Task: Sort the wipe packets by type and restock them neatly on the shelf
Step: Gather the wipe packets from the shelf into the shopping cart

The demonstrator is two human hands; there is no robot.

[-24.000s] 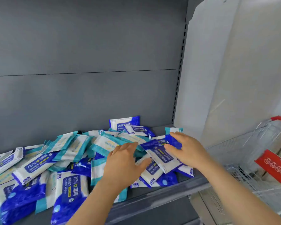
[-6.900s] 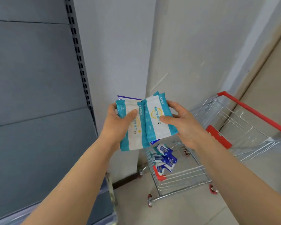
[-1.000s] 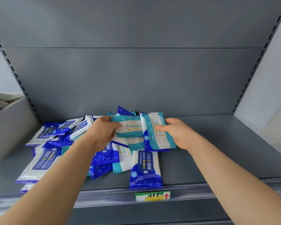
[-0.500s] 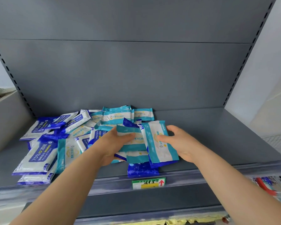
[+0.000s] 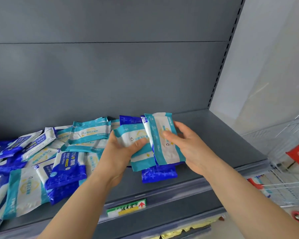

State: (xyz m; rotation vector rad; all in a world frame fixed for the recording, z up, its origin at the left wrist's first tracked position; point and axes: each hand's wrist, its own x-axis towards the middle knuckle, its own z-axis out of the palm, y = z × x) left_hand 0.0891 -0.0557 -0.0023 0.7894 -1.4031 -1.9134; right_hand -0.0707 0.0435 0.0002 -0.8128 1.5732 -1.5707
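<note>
Left hand [image 5: 123,152] gripping a teal packet [image 5: 131,138] atop a small stack, right hand [image 5: 188,147] clamped on an upright teal packet [image 5: 164,140], both just above the grey shelf [image 5: 214,144], mixed pile of blue and teal packets [image 5: 47,156] lying left, wire cart [image 5: 290,169] at right.

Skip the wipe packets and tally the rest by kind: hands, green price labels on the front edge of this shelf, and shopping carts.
Hands: 2, the left hand and the right hand
Green price label: 1
Shopping cart: 1
Total: 4
</note>
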